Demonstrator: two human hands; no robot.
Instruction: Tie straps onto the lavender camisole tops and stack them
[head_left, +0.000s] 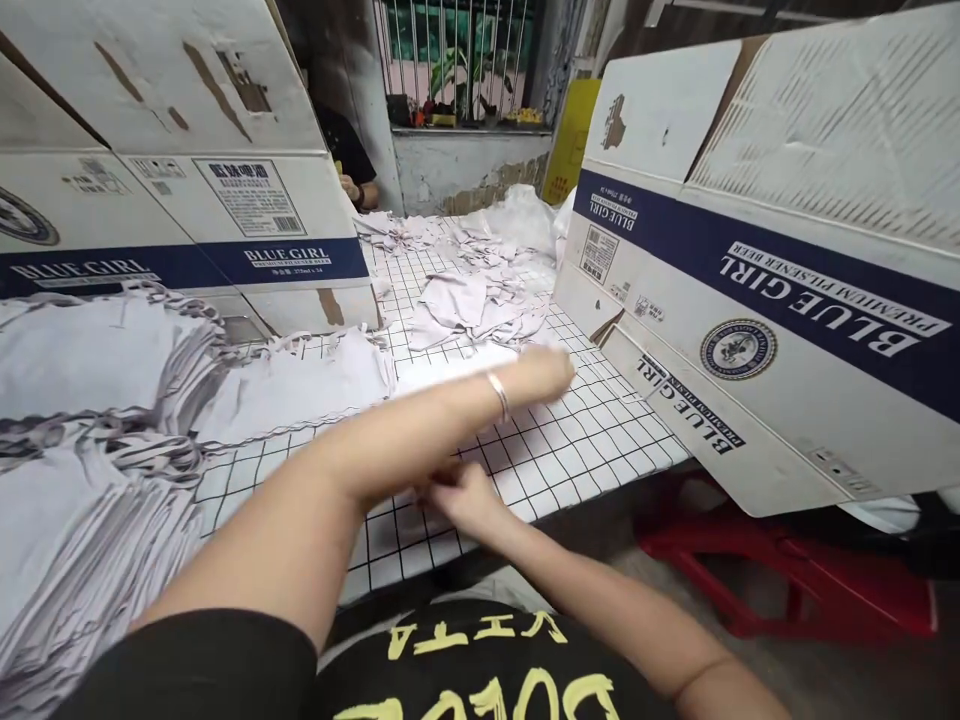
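Two bare hands work over one table [540, 460] with a white, black-gridded top. The left hand [549, 374] reaches across, one pale bracelet [499, 396] on its wrist; it is blurred, and I cannot tell whether it is spread or closed on anything. The right hand [469, 500] is below the left forearm, near the table's front edge, its fingers bent close together; whether they grip something cannot be told.

Just beyond the left forearm lies one loose heap of pale cloth pieces [476, 305], overlapping and too tangled to count. To the left stand two tall cloth stacks [82, 350], one nearer and one farther, with one lower pile [300, 385] beside them. Past the loose heap, more scattered scraps [487, 243] spread toward one clear plastic bag [529, 215].

Two white-and-blue cardboard boxes flank the table: a left box [247, 290] and a right box [750, 260], its lettering upside down. One other person [349, 145] sits behind the left box, partly hidden. Farther back are one barred window [457, 60] and one yellow panel [571, 140].
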